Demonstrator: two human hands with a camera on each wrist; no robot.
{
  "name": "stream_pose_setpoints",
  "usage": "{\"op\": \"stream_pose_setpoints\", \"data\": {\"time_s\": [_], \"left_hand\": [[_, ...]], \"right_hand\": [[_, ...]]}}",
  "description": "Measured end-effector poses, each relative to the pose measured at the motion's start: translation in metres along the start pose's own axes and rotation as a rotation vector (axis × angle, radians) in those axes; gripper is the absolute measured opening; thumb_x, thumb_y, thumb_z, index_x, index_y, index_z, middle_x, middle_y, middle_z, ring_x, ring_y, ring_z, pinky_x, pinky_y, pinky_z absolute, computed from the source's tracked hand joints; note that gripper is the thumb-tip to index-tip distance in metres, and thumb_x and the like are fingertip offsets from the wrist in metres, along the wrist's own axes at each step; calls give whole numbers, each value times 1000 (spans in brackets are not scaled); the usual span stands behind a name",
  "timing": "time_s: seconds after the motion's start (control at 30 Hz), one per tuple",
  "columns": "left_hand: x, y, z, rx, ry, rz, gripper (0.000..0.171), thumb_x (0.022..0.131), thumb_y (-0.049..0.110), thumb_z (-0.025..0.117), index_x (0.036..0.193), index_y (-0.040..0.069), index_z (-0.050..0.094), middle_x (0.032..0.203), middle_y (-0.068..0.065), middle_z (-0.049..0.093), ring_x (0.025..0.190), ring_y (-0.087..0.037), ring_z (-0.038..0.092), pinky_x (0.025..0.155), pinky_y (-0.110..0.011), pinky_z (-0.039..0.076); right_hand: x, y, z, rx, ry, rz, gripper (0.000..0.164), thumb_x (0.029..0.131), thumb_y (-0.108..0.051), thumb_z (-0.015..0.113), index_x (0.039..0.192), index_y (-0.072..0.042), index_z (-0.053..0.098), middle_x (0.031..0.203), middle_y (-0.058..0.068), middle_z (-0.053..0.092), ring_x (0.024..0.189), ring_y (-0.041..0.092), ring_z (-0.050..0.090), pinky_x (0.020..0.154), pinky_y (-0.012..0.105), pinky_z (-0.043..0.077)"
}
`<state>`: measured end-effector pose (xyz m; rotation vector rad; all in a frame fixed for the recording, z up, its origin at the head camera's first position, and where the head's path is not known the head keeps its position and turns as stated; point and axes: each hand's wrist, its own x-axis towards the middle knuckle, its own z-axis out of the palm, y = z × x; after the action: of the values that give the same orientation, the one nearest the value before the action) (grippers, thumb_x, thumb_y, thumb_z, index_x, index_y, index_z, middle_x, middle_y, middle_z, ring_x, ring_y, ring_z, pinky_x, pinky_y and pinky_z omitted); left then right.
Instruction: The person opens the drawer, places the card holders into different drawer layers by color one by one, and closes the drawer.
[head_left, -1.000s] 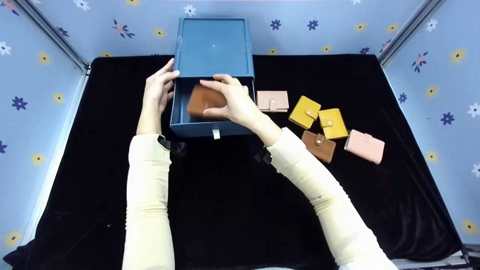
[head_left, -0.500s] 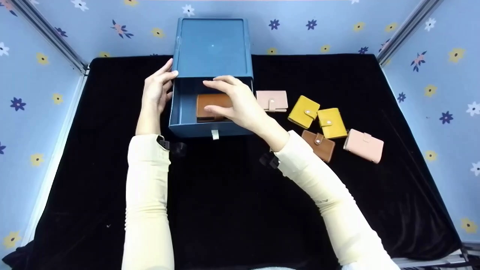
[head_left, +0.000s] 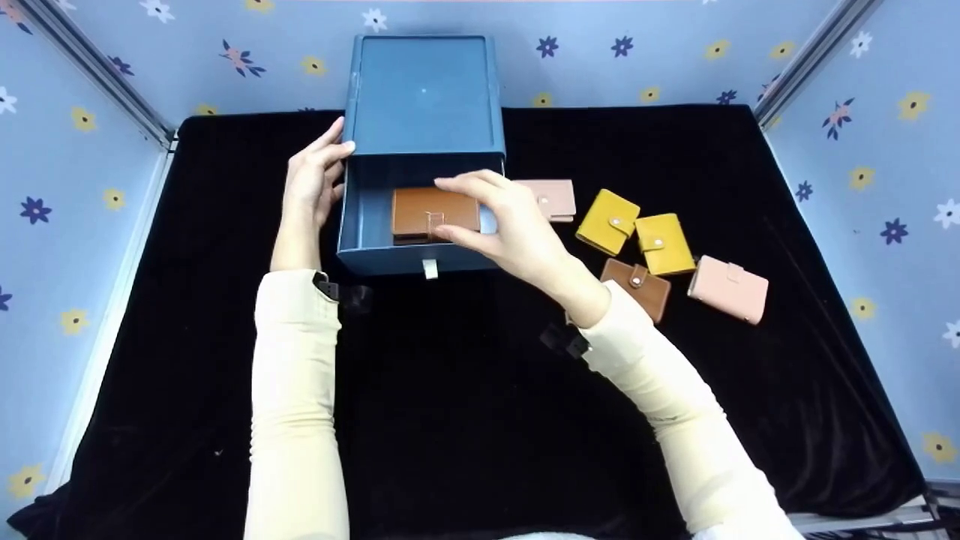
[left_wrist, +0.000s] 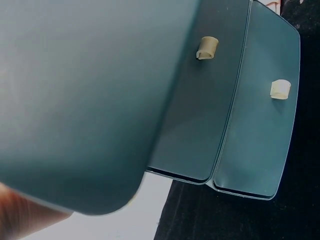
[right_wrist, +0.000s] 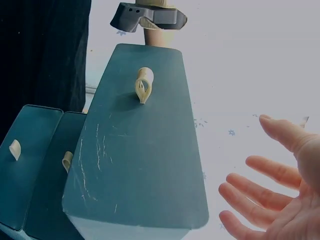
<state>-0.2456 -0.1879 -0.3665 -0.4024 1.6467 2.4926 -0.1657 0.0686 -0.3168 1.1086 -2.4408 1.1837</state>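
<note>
Upper centre: brown wallet (head_left: pixel 420 206) lies in blue drawer (head_left: pixel 382 259). Right hand (head_left: pixel 517 221) spread, empty, at wallet's right end. Left hand (head_left: pixel 310 174), fingers extended, rests against cabinet's (head_left: pixel 424 97) left side.

Left sleeve (head_left: pixel 294 390) and right sleeve (head_left: pixel 697 431): pale cream cloth, creased. Left wrist camera (head_left: pixel 358 299) and right wrist camera (head_left: pixel 556 338): black, blocky, angular in outline.
</note>
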Motion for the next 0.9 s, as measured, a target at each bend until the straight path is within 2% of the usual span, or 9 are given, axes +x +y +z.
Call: {"op": "stream_pose_setpoints", "data": {"time_s": [0.3,0.5,0.57,0.7,0.9], "left_hand": [[0,0,0,9,-4,0,60,77,12,66,132,24,45,137,9,36,124,-11,34,91,-33,34],[-1,0,-1,25,-15,-6,58,78,13,65,131,26,45,138,10,34,127,-11,28,95,-34,28],[-1,0,-1,15,-13,-6,59,77,13,66,131,26,46,137,10,35,126,-11,30,95,-34,29],[-1,-1,-2,4,-8,-3,58,77,12,66,130,25,46,137,9,36,125,-11,32,94,-34,31],[-1,0,-1,-7,-8,0,58,77,12,67,130,25,47,137,9,37,124,-12,33,94,-35,31]], "right_hand": [[-24,5,-7,-42,90,-87,40,81,-27,65,112,-3,60,105,6,59,98,14,54,85,27,39],[-43,13,-11,-50,140,-53,38,79,-25,68,110,-4,62,106,4,61,99,14,54,94,37,32],[-49,17,-12,-28,162,-55,37,78,-23,69,109,-3,62,104,5,62,98,15,55,96,35,31],[-60,26,-12,1,201,-52,35,76,-19,71,106,-2,64,102,5,63,96,18,55,90,31,37],[-77,39,-13,25,216,-13,32,76,-15,71,104,-1,64,101,6,62,97,19,56,87,30,39]]}}
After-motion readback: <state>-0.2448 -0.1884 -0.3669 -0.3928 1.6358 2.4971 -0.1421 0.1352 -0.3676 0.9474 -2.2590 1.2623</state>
